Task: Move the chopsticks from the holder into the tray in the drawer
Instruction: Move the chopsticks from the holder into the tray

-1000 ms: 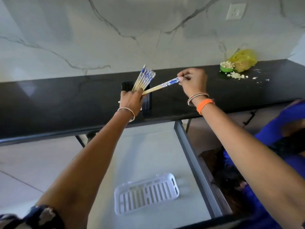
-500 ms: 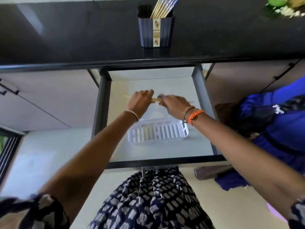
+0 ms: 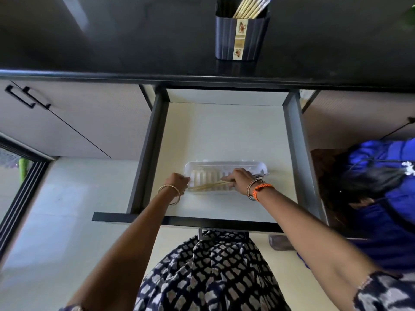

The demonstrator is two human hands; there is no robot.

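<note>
A dark holder point(image 3: 241, 37) stands on the black counter point(image 3: 112, 41) with several chopsticks point(image 3: 249, 7) sticking out of it. Below, the drawer point(image 3: 296, 153) is pulled out and a white slotted tray point(image 3: 224, 166) lies on its pale floor. My right hand point(image 3: 239, 179) is over the tray, shut on a pair of chopsticks point(image 3: 207, 186) that lies low across the tray's slots. My left hand point(image 3: 178, 181) rests at the tray's left end, touching the chopsticks' tips; its fingers are curled.
The drawer's dark side rails and front edge point(image 3: 186, 221) frame the tray. A person in blue point(image 3: 381, 187) crouches at the right, close to the drawer's right rail. Cabinet fronts with black handles point(image 3: 27, 98) are at the left.
Both hands came down from the holder on the counter into the drawer with a pair of chopsticks, and now hold it down in the tray. My view tilted downward.
</note>
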